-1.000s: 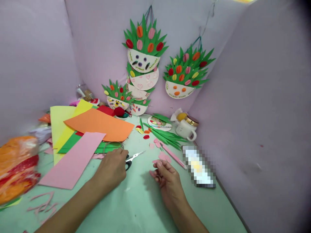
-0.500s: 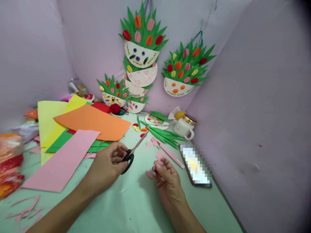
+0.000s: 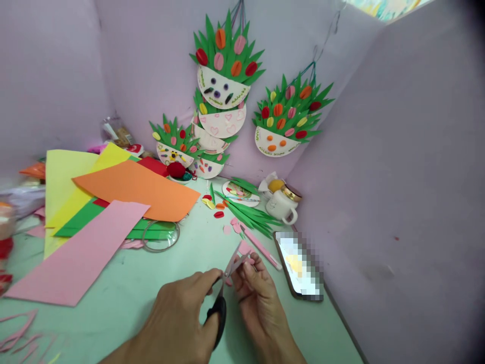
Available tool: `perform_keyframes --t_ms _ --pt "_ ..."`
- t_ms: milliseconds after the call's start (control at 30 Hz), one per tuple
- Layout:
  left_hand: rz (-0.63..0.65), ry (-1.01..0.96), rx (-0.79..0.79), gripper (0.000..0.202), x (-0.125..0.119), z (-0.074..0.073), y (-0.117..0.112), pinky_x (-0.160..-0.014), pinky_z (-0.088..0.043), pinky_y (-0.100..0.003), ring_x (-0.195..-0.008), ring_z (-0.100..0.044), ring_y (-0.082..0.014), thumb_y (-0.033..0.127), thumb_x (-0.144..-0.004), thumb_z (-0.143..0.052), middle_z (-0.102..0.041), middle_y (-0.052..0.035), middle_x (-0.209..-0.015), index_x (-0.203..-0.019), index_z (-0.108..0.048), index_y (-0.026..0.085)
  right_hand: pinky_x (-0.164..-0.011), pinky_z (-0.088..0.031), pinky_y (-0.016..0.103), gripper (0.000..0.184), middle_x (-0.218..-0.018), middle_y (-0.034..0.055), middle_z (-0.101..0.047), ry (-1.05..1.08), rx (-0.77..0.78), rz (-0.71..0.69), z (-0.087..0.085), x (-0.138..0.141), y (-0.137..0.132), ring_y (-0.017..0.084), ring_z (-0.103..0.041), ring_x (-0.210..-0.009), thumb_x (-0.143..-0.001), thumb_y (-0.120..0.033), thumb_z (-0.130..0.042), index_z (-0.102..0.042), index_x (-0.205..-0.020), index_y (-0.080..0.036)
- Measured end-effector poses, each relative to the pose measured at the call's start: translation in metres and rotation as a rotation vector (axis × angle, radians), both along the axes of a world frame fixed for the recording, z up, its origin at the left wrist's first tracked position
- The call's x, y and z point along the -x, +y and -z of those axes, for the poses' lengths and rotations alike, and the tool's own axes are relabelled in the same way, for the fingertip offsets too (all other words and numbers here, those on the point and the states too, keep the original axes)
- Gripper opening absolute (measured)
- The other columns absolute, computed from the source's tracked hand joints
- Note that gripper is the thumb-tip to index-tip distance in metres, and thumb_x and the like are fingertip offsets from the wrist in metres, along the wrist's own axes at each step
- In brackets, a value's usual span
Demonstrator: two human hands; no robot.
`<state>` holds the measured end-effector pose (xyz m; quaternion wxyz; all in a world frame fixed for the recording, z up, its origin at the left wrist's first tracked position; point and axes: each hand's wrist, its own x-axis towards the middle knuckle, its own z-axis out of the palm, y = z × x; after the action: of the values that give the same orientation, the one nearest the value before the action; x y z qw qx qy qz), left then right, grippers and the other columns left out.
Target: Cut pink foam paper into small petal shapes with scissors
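Note:
My left hand (image 3: pixel 182 318) is closed round the black handles of a pair of scissors (image 3: pixel 224 293). Their blades are parted and point up and to the right. My right hand (image 3: pixel 254 293) is pinched on a small pink paper piece (image 3: pixel 244 248), which sits between the scissor blades. Both hands are low in the middle of the view, over the pale green table (image 3: pixel 151 298), and they touch each other.
Pink (image 3: pixel 81 253), orange (image 3: pixel 140 189), yellow and green paper sheets lie at the left, with a clear ring (image 3: pixel 160 235) on them. A phone (image 3: pixel 299 265), a pink pen (image 3: pixel 261 246), a white mug (image 3: pixel 282 205), green paper leaves and small petals lie at the right. Paper flower baskets hang on the purple wall.
My left hand lifted the scissors off the table and brought them down and right to my right hand. The blades now straddle the pink piece.

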<state>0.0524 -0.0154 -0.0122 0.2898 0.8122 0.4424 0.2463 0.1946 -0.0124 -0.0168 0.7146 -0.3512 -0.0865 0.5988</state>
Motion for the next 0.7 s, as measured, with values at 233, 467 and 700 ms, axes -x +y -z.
perform_keyframes --t_ms 233,467,700 --pt "-0.174 -0.305 -0.053 0.032 0.014 -0.009 0.022 -0.071 -0.047 -0.020 -0.076 -0.059 -0.0129 0.017 -0.074 -0.054 -0.066 0.0007 -0.085 -0.106 -0.059 0.021 -0.045 -0.050 0.019 0.046 -0.058 -0.0045 -0.064 -0.148 0.072 -0.317 -0.003 0.002 -0.010 0.009 -0.059 -0.046 -0.050 -0.013 -0.082 -0.056 -0.088 -0.017" --pt "0.436 -0.379 0.175 0.044 0.036 -0.035 0.033 -0.075 -0.046 -0.023 -0.080 -0.057 -0.0130 0.002 -0.065 -0.056 -0.065 -0.0022 -0.090 -0.106 -0.064 0.018 -0.033 -0.040 0.011 0.020 -0.049 -0.0008 -0.063 -0.037 0.179 -1.061 0.008 -0.007 -0.017 0.006 -0.054 -0.035 -0.052 -0.012 -0.076 -0.063 -0.067 -0.008" --pt "0.587 -0.451 0.217 0.054 0.028 -0.040 0.025 -0.076 -0.043 -0.026 -0.072 -0.054 -0.0139 -0.005 -0.049 -0.043 -0.070 -0.0053 -0.075 -0.094 -0.070 0.009 -0.031 -0.033 0.012 0.025 -0.049 -0.0029 -0.063 0.185 0.169 -1.286 0.002 -0.003 -0.018 0.004 -0.046 -0.031 -0.048 -0.020 -0.076 -0.060 -0.065 -0.012"
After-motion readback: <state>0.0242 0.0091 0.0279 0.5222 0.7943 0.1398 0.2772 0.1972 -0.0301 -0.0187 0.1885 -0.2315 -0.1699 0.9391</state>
